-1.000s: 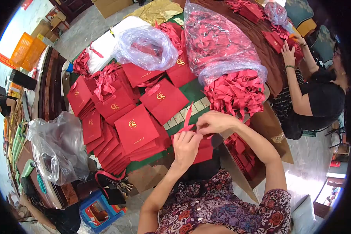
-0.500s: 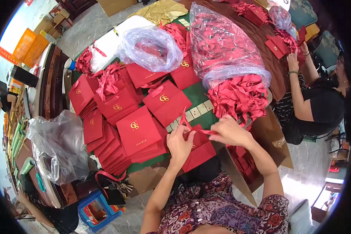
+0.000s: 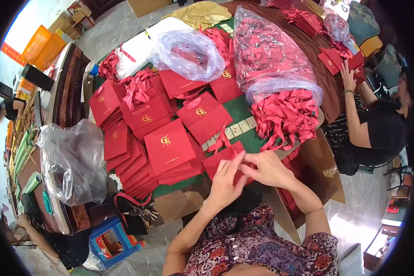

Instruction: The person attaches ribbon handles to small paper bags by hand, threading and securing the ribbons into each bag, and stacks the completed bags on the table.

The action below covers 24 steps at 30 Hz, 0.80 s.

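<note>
Hands (image 3: 224, 185) slant inward — red bag (image 3: 215, 162) beneath them.

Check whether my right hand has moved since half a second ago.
Yes. Against the ribbon bag, your right hand has moved farther away, toward your body and leftward, closing in on your left hand.

Extends the left arm (image 3: 191, 227) and the right arm (image 3: 306, 200) forward with elbows bent, slanting both inward to meet in front of the torso. Holds the left hand (image 3: 225, 182) back upward, fingers stretched forward and slightly rightward, with the thumb set apart from them. Holds the right hand (image 3: 270, 169) close beside it, back upward and fingers angled leftward, leaving unclear whether the fingertips touch.
</note>
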Each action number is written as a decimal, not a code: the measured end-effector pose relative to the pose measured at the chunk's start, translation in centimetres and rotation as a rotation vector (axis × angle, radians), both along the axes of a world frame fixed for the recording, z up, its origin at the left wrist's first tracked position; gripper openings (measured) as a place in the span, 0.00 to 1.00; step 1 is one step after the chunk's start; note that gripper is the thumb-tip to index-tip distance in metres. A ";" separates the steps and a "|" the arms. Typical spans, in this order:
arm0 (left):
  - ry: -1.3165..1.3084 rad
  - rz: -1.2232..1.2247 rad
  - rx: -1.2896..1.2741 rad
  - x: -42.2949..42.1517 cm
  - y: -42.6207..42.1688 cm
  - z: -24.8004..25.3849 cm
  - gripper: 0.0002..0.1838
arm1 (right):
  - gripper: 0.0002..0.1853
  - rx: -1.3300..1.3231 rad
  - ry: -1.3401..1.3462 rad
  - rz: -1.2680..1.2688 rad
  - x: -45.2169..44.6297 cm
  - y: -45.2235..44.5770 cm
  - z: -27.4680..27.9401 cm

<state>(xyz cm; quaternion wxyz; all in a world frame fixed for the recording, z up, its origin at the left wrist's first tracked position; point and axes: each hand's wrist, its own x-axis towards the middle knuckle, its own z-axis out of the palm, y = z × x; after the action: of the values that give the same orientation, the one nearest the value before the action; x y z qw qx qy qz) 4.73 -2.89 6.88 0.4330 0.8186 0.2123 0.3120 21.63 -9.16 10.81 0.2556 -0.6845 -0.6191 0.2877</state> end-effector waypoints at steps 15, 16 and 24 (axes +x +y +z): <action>0.149 0.206 -0.029 -1.8 -1.3 -5.2 0.10 | 0.10 0.153 0.630 -0.165 -3.2 1.5 -5.1; 0.145 0.170 -0.032 -2.0 -1.2 -4.7 0.13 | 0.10 0.148 0.634 -0.164 -3.2 1.6 -5.3; 0.573 0.362 0.258 -3.7 3.1 -1.3 0.25 | 0.08 0.010 0.356 -0.267 -4.0 1.9 -6.1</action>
<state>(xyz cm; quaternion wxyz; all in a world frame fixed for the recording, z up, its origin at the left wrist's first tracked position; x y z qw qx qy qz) 1.00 0.21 5.56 0.1867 0.8698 0.4255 0.1657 17.66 -7.22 4.76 0.4002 -0.6974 -0.4697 0.3646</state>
